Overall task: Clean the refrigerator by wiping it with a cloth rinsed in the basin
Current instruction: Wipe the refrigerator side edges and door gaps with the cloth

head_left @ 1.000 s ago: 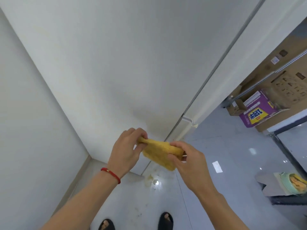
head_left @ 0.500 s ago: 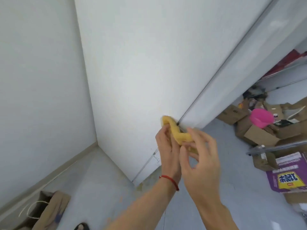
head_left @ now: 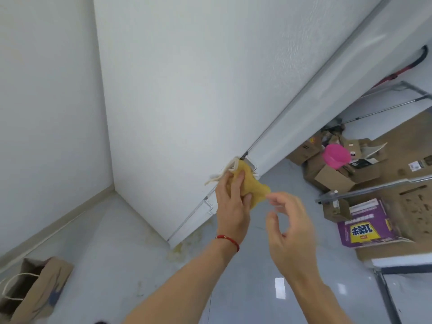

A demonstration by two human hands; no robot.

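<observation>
The white refrigerator point(head_left: 187, 101) fills the middle of the view, its door seam running down diagonally. My left hand point(head_left: 231, 206), with a red string on the wrist, grips a bunched yellow cloth point(head_left: 256, 189) and holds it against the refrigerator's lower edge at the seam. White threads hang from the cloth's left side. My right hand point(head_left: 287, 230) is off the cloth, just to its right, fingers loosely curled and holding nothing. A pink basin point(head_left: 335, 156) sits among cartons to the right.
A white wall point(head_left: 46, 113) meets the refrigerator at the left. A brown paper bag point(head_left: 30, 291) stands on the grey floor at bottom left. Cardboard boxes, a purple carton point(head_left: 364, 228) and a metal rack rail point(head_left: 374, 185) crowd the right side.
Both hands gripped the cloth a second ago. My left hand has carried it up to the refrigerator's seam and my right hand has let go. My view has swung left and up.
</observation>
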